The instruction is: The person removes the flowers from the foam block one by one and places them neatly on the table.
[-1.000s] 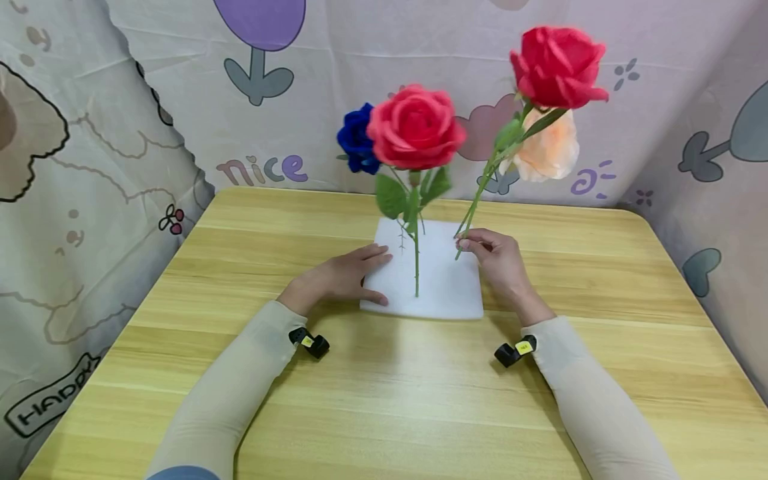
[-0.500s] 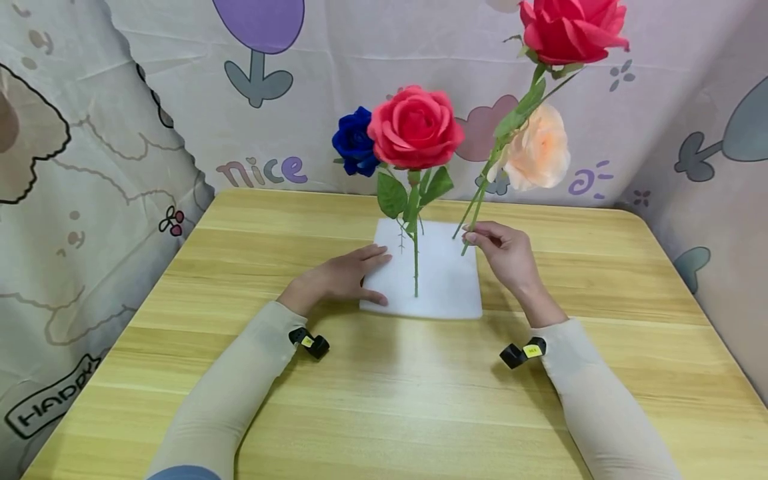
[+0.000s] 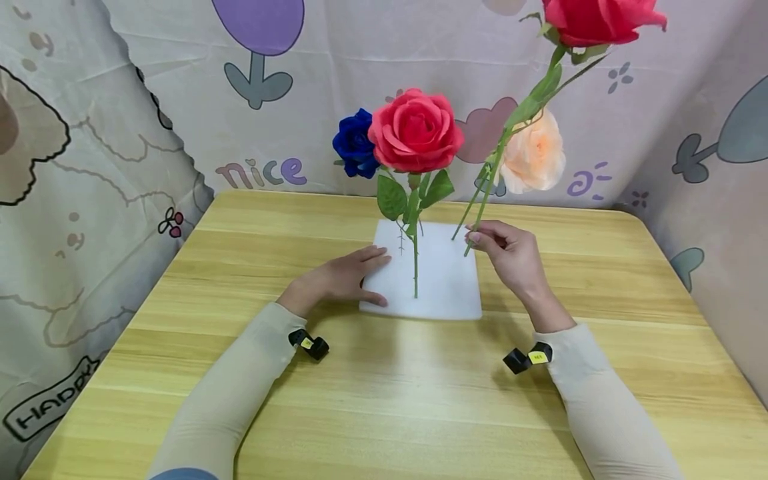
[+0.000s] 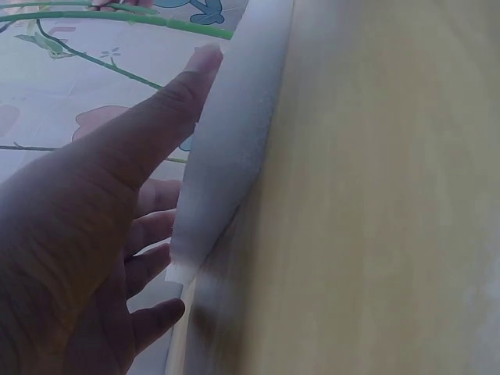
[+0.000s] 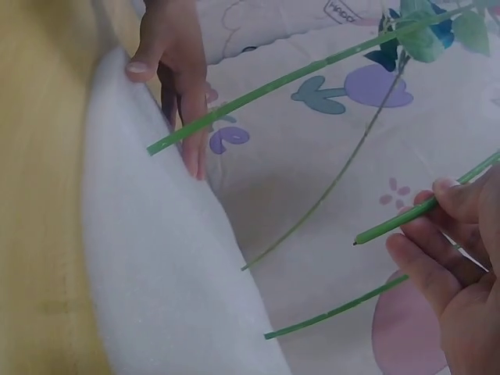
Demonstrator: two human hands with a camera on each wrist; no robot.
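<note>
My left hand (image 3: 342, 277) rests with spread fingers on the left edge of a white foam board (image 3: 447, 280). Between thumb and fingers, my right hand (image 3: 513, 260) pinches a red artificial rose (image 3: 600, 23) low on its green stem (image 5: 394, 225). That rose leans right, its top cut off by the head view's upper edge. In the right wrist view the stem's cut end hangs free, apart from the board. Another red rose (image 3: 417, 130) stands upright in the board's front part. Behind it are a blue rose (image 3: 355, 143) at left and a peach rose (image 3: 533, 152) at right, their stems meeting the board.
The board lies on a wood-grain table (image 3: 384, 400). A printed fabric backdrop (image 3: 336, 80) hangs close behind the table and along both sides. Both sleeves carry small black wrist cameras (image 3: 309, 343).
My right hand has shifted a little to the right with the held red rose, whose bloom has moved up and right, partly out of the head view. My left hand has stayed put.
</note>
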